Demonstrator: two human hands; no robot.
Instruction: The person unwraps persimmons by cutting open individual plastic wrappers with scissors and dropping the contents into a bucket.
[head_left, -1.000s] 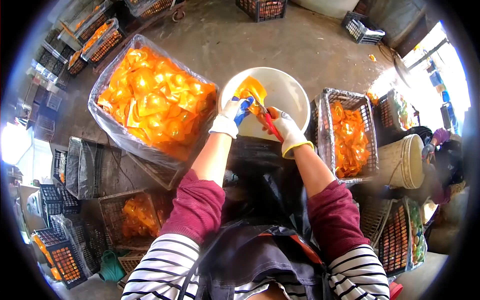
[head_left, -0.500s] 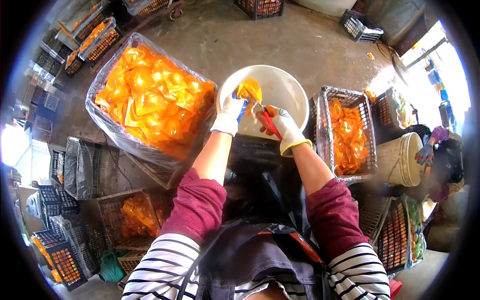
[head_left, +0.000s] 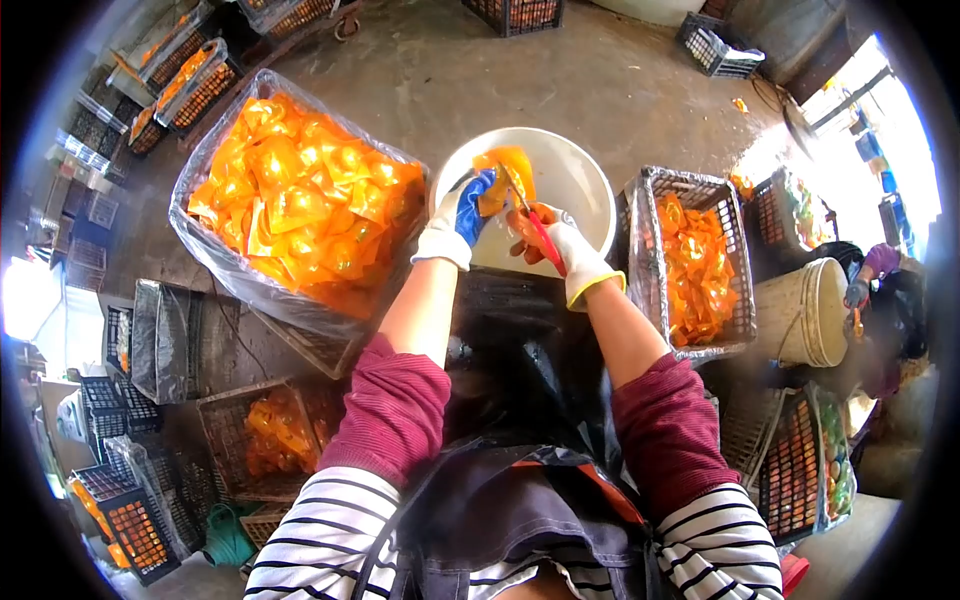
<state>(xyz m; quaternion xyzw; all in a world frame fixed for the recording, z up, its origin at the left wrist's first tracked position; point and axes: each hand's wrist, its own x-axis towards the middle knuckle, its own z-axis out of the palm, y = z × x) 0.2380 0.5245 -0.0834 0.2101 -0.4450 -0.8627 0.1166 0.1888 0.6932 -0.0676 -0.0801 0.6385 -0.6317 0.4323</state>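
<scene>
Over a round white tub (head_left: 592,190), my left hand (head_left: 458,222), in a white and blue glove, is closed on an orange plastic packet (head_left: 515,163). Red-handled scissors (head_left: 543,238) are in my right hand (head_left: 574,252), whose glove leaves fingertips bare. The scissor blades lie across the packet; whether they cut into it I cannot tell. To the left stands a plastic-lined crate (head_left: 190,225) heaped with shiny orange packets (head_left: 300,190). At the right, a smaller black crate (head_left: 743,290) holds flatter orange pieces (head_left: 693,270).
A cream bucket (head_left: 800,315) stands at the right, near a co-worker's gloved hand (head_left: 857,293). Behind my left elbow sits a crate of orange pieces (head_left: 278,430). More stacked crates (head_left: 137,525) line the left side. Wet concrete floor (head_left: 430,70) stretches beyond the tub.
My left hand has turned, showing more of its blue palm, and the orange packet now stands higher and spread wider. The scissors have tilted with it. The co-worker's hand has shifted slightly.
</scene>
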